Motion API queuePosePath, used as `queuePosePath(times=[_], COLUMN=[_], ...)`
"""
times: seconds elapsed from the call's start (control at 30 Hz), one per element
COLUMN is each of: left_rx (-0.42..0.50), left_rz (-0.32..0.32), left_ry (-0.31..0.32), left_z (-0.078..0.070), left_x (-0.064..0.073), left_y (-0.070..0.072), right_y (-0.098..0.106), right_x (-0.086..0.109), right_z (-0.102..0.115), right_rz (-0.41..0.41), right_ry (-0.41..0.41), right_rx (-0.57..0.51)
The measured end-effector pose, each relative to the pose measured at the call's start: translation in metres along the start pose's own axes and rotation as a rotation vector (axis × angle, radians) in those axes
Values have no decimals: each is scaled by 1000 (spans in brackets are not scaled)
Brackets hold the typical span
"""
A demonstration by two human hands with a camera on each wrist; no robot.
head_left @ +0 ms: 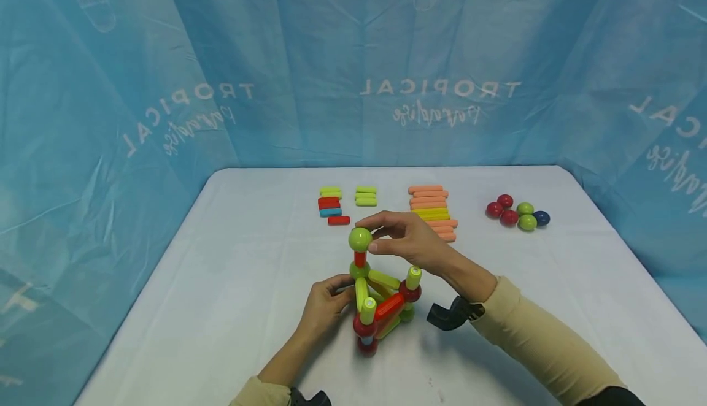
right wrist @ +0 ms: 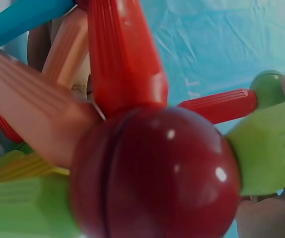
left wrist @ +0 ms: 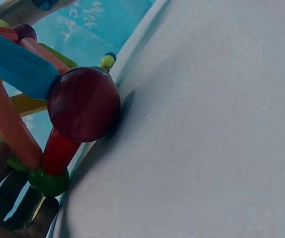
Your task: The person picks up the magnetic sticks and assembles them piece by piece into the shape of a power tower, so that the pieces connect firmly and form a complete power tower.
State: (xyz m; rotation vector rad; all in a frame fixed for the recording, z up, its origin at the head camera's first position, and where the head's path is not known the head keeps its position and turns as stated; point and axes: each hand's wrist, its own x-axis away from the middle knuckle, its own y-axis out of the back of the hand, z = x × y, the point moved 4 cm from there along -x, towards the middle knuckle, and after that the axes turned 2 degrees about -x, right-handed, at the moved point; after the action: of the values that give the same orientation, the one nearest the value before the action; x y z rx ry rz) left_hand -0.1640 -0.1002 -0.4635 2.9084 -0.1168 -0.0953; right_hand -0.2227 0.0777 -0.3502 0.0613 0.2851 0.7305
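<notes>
A magnetic stick-and-ball structure stands near the front middle of the table, built of coloured sticks joined by red and green balls. On its upper left, a short red stick rises from a green ball and carries another green ball. My right hand pinches that top ball between thumb and fingers. Low on the left side, my left hand grips the structure, its fingers partly hidden behind it. Two light-green sticks point up from red balls. A big red ball fills the right wrist view.
Short green, red and blue sticks lie at the back middle of the white table. Right of them is a row of longer orange and yellow sticks. Loose red, green and dark-blue balls cluster at the back right. A blue curtain hangs behind.
</notes>
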Motion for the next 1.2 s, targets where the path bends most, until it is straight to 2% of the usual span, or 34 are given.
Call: queuePosePath(times=[0.1,0.17,0.23,0.3,0.43,0.5,0.57,0.67,0.73,0.83,1.1,1.2], left_rx=[5,3,3,-3,-15,-23,-39,-62,-71,-46,-3,-1], left_rz=[2,0,-8,-25,-93,-132,-166,-198,-199,-180,-125,-117], left_ry=[-9,-14,-12,-10,0,7,16,33,45,62,70,60], left_z=[0,1,2,3,5,4,4,4,4,4,1,0], left_x=[1,1,1,1,5,8,12,19,25,33,41,41], left_y=[0,0,1,3,14,21,27,30,29,26,21,20], right_y=[4,12,29,55,122,155,182,210,222,232,237,233], right_x=[0,3,9,19,51,70,89,118,134,152,162,163], right_z=[-1,-2,-4,-10,-38,-55,-69,-85,-93,-103,-113,-111], right_rz=[3,-30,-117,-256,-594,-730,-840,-936,-966,-970,-869,-865], right_ry=[24,47,64,48,-86,-175,-269,-409,-491,-551,-580,-571], right_rx=[-19,-12,25,126,384,496,569,643,680,742,863,875])
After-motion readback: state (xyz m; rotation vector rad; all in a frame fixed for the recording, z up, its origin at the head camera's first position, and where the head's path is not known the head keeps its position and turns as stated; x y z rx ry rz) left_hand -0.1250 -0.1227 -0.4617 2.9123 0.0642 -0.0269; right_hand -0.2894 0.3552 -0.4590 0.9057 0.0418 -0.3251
